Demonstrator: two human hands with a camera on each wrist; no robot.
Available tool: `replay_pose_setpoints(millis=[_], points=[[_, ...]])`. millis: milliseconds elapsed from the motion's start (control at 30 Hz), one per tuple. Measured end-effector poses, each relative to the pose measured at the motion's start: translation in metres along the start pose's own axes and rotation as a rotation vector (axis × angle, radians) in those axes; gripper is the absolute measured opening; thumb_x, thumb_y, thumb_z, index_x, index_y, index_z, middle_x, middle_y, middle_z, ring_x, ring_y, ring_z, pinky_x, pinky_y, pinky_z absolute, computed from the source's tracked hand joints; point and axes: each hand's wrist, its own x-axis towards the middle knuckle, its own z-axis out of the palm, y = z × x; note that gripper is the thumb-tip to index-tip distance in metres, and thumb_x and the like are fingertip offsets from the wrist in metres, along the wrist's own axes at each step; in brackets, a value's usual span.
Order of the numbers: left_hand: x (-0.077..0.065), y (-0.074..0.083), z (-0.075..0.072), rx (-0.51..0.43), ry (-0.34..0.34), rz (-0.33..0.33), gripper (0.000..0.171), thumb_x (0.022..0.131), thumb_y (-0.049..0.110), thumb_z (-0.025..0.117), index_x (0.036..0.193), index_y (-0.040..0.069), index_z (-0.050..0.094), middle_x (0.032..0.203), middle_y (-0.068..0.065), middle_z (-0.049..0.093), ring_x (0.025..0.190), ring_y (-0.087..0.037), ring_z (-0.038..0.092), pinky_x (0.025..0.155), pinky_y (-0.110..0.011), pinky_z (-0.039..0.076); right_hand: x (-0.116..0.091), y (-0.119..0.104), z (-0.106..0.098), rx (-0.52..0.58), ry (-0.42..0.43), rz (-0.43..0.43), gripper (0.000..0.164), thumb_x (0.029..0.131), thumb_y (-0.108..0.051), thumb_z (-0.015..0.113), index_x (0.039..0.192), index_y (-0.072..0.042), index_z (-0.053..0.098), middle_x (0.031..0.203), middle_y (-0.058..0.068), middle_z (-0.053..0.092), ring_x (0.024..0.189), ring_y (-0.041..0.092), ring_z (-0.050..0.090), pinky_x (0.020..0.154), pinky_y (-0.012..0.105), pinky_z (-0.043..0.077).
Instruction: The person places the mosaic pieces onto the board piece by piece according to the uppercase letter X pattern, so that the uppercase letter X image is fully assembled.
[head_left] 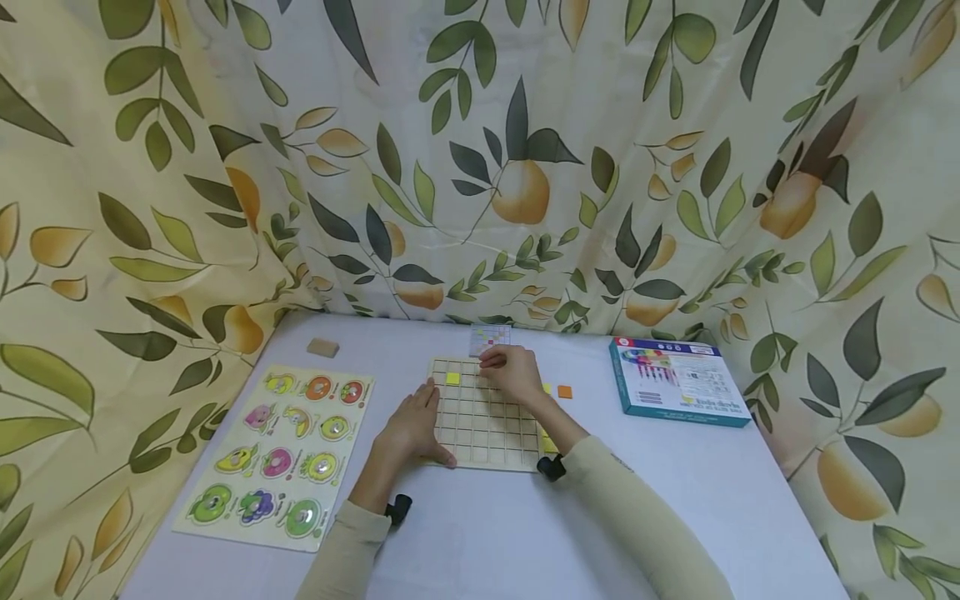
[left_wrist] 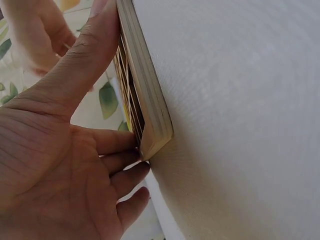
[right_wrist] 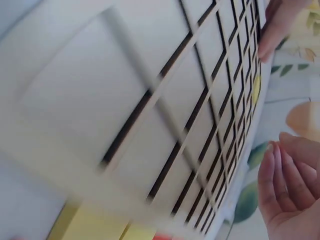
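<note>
A wooden grid board (head_left: 487,425) lies on the table, one yellow square tile (head_left: 453,378) in its far left part. My left hand (head_left: 411,427) spans the board's near left corner, thumb along the near edge and fingers against the left side. In the left wrist view the fingers of that left hand (left_wrist: 75,145) touch the board's edge (left_wrist: 150,95). Over the board's far edge, my right hand (head_left: 512,372) pinches with thumb and forefinger what looks like a small tile, mostly hidden by the fingertips. The right wrist view shows this right hand (right_wrist: 292,185) beyond the grid.
Behind the board lies a small pattern card (head_left: 483,333). An orange tile (head_left: 565,392) and yellow tiles (head_left: 549,443) lie to its right. A fruit puzzle board (head_left: 300,450) fills the left side, a wooden block (head_left: 323,347) behind it. A flat box (head_left: 675,383) lies at right.
</note>
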Motion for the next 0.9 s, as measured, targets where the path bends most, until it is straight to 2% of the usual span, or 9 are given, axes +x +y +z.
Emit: replay_pose_setpoints(millis=[267, 500, 633, 767, 900], points=[[0.001, 0.002, 0.0, -0.005, 0.01, 0.007, 0.142, 0.055, 0.05, 0.101, 0.161, -0.008, 0.026, 0.172, -0.022, 0.016, 0.159, -0.037, 0.019, 0.129, -0.047, 0.02, -0.019, 0.026, -0.036, -0.039, 0.033, 0.06, 0.019, 0.09, -0.006, 0.082, 0.108, -0.003, 0.079, 0.093, 0.003, 0.079, 0.086, 0.019, 0.076, 0.082, 0.041, 0.063], [-0.002, 0.0, -0.001, 0.003, 0.015, 0.0, 0.143, 0.055, 0.052, 0.101, 0.16, -0.008, 0.027, 0.172, -0.022, 0.017, 0.158, -0.037, 0.02, 0.129, -0.048, 0.021, -0.032, 0.048, -0.06, -0.113, 0.035, 0.19, 0.021, 0.091, -0.011, 0.082, 0.111, -0.007, 0.078, 0.096, 0.004, 0.077, 0.089, 0.021, 0.072, 0.084, 0.04, 0.062], [-0.003, 0.0, -0.002, 0.0, 0.016, -0.005, 0.142, 0.054, 0.051, 0.101, 0.16, -0.009, 0.027, 0.171, -0.023, 0.017, 0.158, -0.038, 0.02, 0.129, -0.048, 0.021, -0.036, 0.058, -0.068, -0.161, 0.006, 0.253, 0.024, 0.091, -0.013, 0.082, 0.114, -0.01, 0.078, 0.101, 0.004, 0.075, 0.093, 0.023, 0.068, 0.085, 0.04, 0.06], [-0.003, 0.0, -0.002, -0.009, 0.018, -0.004, 0.142, 0.054, 0.05, 0.101, 0.16, -0.009, 0.028, 0.171, -0.023, 0.017, 0.158, -0.038, 0.02, 0.129, -0.049, 0.021, -0.039, 0.066, -0.071, -0.18, -0.024, 0.266, 0.025, 0.091, -0.014, 0.082, 0.115, -0.011, 0.078, 0.102, 0.005, 0.075, 0.095, 0.025, 0.065, 0.086, 0.039, 0.058], [-0.001, 0.0, 0.0, -0.02, 0.017, 0.007, 0.141, 0.055, 0.05, 0.102, 0.16, -0.009, 0.027, 0.172, -0.023, 0.017, 0.159, -0.038, 0.019, 0.129, -0.049, 0.021, -0.041, 0.07, -0.074, -0.21, -0.035, 0.236, 0.021, 0.092, -0.014, 0.08, 0.113, -0.012, 0.079, 0.101, 0.003, 0.076, 0.093, 0.024, 0.065, 0.086, 0.04, 0.059]])
